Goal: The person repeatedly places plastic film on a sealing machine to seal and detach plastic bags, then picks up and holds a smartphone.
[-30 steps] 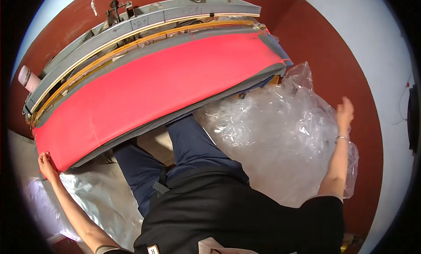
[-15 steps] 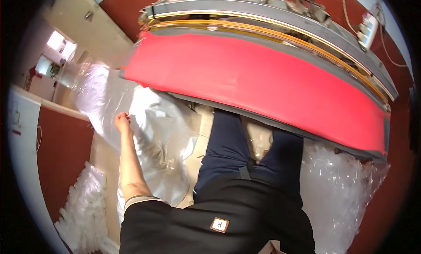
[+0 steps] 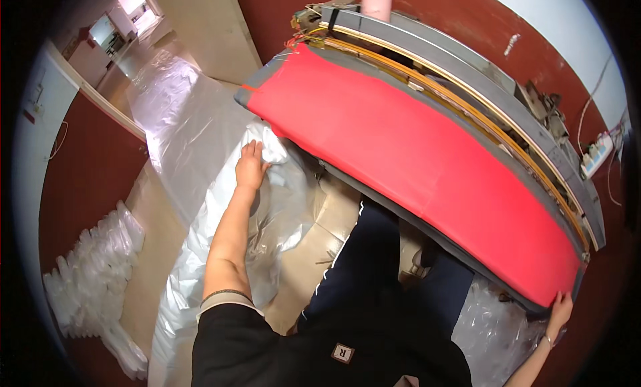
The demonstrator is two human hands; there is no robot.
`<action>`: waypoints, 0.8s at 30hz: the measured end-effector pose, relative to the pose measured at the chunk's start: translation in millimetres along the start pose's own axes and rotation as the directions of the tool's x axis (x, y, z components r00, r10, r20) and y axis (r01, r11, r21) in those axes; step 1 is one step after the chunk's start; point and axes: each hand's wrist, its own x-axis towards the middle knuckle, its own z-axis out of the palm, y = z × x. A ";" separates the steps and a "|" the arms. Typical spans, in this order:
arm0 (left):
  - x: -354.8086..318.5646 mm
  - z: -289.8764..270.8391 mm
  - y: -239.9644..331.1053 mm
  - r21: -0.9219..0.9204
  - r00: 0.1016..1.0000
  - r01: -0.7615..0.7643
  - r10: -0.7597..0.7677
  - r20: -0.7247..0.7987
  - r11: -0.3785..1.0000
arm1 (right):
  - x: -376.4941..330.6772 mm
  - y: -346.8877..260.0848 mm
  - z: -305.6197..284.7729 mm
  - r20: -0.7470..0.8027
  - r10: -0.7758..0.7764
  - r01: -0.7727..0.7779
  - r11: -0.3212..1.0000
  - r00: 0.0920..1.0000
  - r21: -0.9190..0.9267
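A long machine with a red padded top (image 3: pixel 414 153) and a grey frame (image 3: pixel 467 66) runs from upper left to lower right in front of me. My left hand (image 3: pixel 250 165) reaches forward below the pad's left end, its fingers closed on a bunched part of a clear plastic sheet (image 3: pixel 193 133). My right hand (image 3: pixel 559 309) rests against the grey lower right corner of the machine, fingers apart and holding nothing. My dark trousers (image 3: pixel 374 253) show beneath the pad.
The plastic sheet runs back along the floor toward a doorway (image 3: pixel 127 13). A stack of clear plastic bags (image 3: pixel 93 273) lies at lower left. Crumpled plastic (image 3: pixel 494 333) sits at lower right. A pink cylinder (image 3: pixel 378 0) and a power strip (image 3: pixel 596 153) stand behind the machine.
The view has swung further left. My left hand has moved up the sheet to the pad's left end and gripped it. My right hand has come into view at the machine's right corner.
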 end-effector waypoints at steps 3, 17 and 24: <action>-4.2 -2.1 0.7 -0.004 0.998 0.061 -0.061 -0.021 0.998 | 27.1 -113.6 -26.3 -0.135 -0.105 0.109 0.994 0.985 0.029; -19.8 -6.5 -39.8 -0.302 0.941 0.335 -0.334 0.054 0.893 | -66.7 -508.2 -105.1 -0.325 -0.914 0.710 -0.062 0.242 0.701; -43.6 -24.8 -55.0 -0.049 0.948 0.219 -0.200 0.247 0.975 | -101.1 -755.1 -26.4 0.123 -0.967 -0.062 0.112 0.224 0.992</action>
